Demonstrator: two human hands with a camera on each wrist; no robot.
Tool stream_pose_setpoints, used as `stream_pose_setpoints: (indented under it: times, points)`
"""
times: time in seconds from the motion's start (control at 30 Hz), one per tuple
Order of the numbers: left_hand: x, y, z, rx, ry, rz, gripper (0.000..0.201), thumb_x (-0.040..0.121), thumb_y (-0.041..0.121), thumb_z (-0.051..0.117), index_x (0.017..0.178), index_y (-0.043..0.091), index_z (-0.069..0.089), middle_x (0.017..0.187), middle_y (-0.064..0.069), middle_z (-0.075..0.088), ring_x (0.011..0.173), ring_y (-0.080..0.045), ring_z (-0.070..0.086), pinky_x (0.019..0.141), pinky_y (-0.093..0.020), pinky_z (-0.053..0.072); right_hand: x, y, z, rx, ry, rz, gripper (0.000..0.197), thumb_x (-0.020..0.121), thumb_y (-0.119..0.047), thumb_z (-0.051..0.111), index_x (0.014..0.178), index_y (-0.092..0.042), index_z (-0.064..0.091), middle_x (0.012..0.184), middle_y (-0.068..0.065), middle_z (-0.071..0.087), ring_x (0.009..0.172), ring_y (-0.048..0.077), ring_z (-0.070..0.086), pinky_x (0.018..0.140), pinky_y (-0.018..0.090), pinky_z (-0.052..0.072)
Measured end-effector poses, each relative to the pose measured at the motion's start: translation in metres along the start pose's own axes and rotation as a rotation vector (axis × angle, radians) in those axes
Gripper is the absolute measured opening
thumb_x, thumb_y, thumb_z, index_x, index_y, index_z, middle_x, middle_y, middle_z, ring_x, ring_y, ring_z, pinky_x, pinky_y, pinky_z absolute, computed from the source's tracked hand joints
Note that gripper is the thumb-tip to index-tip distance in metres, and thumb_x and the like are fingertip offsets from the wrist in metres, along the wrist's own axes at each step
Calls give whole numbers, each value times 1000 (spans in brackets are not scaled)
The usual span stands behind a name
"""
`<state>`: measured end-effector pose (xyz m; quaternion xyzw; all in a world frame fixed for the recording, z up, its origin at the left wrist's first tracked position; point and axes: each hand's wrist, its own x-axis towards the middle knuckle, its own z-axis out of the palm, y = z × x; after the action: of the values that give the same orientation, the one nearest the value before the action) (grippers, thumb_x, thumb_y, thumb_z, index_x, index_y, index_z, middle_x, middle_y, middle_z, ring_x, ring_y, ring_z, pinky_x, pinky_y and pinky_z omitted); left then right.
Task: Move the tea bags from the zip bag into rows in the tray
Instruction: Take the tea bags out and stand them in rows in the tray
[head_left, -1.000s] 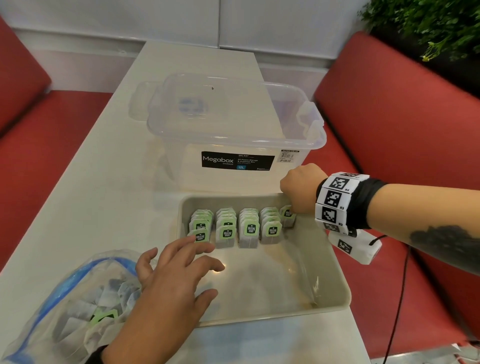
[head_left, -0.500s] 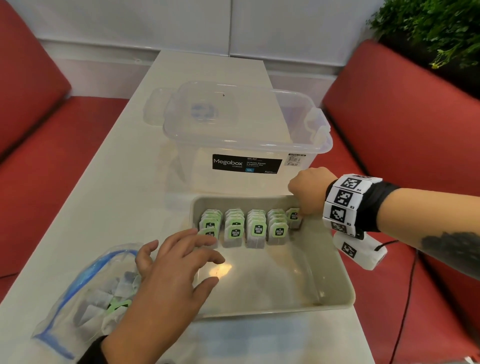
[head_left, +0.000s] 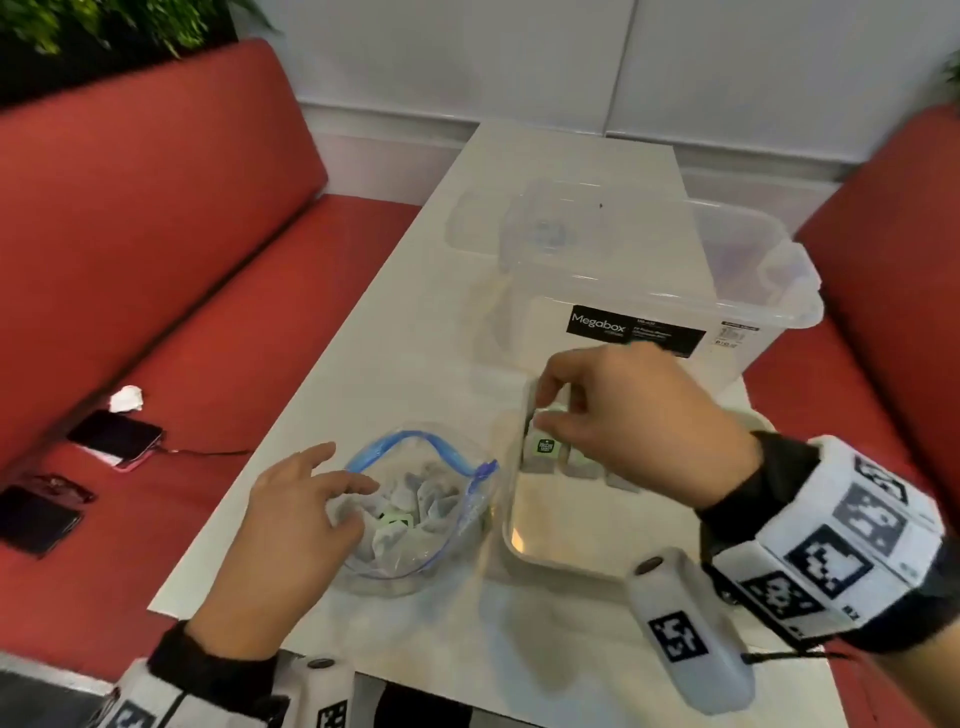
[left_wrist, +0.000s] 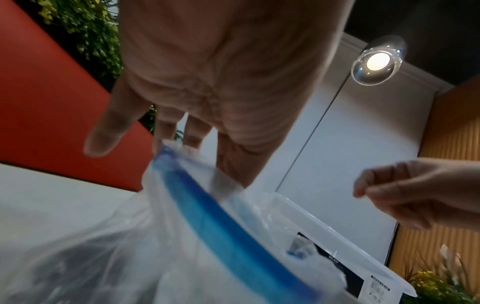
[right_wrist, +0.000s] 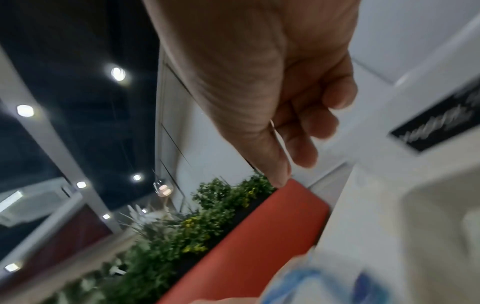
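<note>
A clear zip bag (head_left: 415, 441) with a blue zip rim lies open on the white table, with loose tea bags (head_left: 395, 519) inside. My left hand (head_left: 348, 488) reaches into its mouth, fingers straight and spread, touching the rim (left_wrist: 207, 205). To the right, the grey tray (head_left: 511, 545) holds rows of green-labelled tea bags (head_left: 545, 449) at its far end. My right hand (head_left: 550, 410) hovers over the left rows, hiding most of them. Its fingers (right_wrist: 306, 144) are loosely curled, and I see nothing held in them.
A clear Megabox storage box (head_left: 649, 291) stands right behind the tray. On the red bench to the left lie two phones (head_left: 117, 436) (head_left: 31, 519), a cable and a crumpled paper (head_left: 126, 399). The table's near edge is just below my wrists.
My right hand has left the right end of the rows and crossed to the tray's left side. My left hand has gone from the tray's edge into the bag's mouth. The view swung left.
</note>
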<state>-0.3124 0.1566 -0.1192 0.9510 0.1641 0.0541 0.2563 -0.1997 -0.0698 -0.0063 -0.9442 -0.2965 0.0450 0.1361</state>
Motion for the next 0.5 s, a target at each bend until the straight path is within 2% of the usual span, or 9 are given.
stream_pose_setpoints:
  times: [0.07, 0.13, 0.2, 0.27, 0.3, 0.4, 0.5]
  points:
    - [-5, -5, 7, 2, -59, -30, 46, 76, 10, 68, 119, 25, 62, 139, -5, 45, 122, -21, 46, 98, -17, 26, 1, -35, 27, 131, -43, -73, 14, 86, -26, 57, 94, -31, 67, 84, -6, 67, 82, 16, 59, 73, 28, 45]
    - [-9, -4, 12, -30, -79, -28, 61, 76, 6, 66, 133, 17, 49, 138, -3, 44, 122, -16, 45, 87, -6, 21, 7, -59, 59, 154, -127, -144, 27, 88, -13, 51, 105, -24, 69, 102, 2, 69, 96, 21, 61, 82, 29, 45]
    - [-13, -1, 13, -69, -51, -7, 69, 73, 2, 67, 137, 15, 43, 138, -3, 43, 121, -14, 44, 88, -6, 19, 20, -75, 90, 79, -245, -165, 29, 90, -4, 47, 112, -10, 66, 110, 11, 66, 106, 27, 59, 87, 33, 43]
    - [-17, -1, 14, -72, -36, 10, 74, 72, 0, 69, 138, 15, 42, 139, -2, 41, 123, -14, 42, 91, -6, 19, 30, -85, 111, -18, -435, -127, 21, 94, -2, 43, 102, 4, 62, 103, 21, 59, 117, 30, 52, 94, 32, 37]
    - [-18, -3, 15, -62, -26, 21, 74, 71, 0, 70, 138, 15, 42, 139, -2, 41, 123, -14, 42, 93, -7, 19, 34, -88, 117, -76, -509, -116, 19, 96, -3, 42, 100, 6, 59, 102, 24, 57, 122, 29, 49, 97, 31, 34]
    - [-24, -8, 18, -49, -2, 50, 74, 70, -2, 68, 137, 17, 43, 139, 0, 42, 122, -15, 43, 96, -12, 23, 39, -90, 127, -193, -555, -95, 31, 96, -8, 45, 125, 4, 51, 131, 20, 51, 124, 30, 47, 97, 35, 38]
    - [-27, -14, 20, -60, -11, 52, 75, 70, -1, 67, 138, 20, 42, 140, 2, 40, 122, -17, 43, 97, -17, 28, 41, -93, 133, -252, -634, -102, 40, 96, -15, 47, 133, 2, 44, 137, 18, 46, 126, 30, 45, 100, 38, 38]
